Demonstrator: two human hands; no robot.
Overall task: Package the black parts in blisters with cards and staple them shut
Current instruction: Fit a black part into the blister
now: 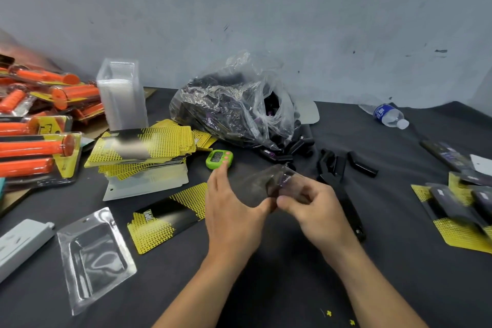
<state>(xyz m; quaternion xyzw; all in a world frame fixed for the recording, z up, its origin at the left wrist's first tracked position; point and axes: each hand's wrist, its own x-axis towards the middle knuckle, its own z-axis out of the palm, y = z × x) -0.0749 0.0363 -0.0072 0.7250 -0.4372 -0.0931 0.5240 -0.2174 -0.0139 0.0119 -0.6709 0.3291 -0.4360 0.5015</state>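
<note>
Both hands meet over the middle of the dark table. My right hand has its fingers curled and pinches a small black part, blurred by motion and seemingly inside a thin clear wrapper. My left hand is beside it with fingers straight and its thumb touching the part's lower edge. An empty clear blister lies at the front left. A single yellow-and-black card lies next to it. Loose black parts lie behind my hands. A long black tool, maybe the stapler, lies under my right hand.
A clear bag of black parts sits at the back, with a card stack, a blister stack and a green timer. Orange-grip packages are piled left, finished packs right, a water bottle far right.
</note>
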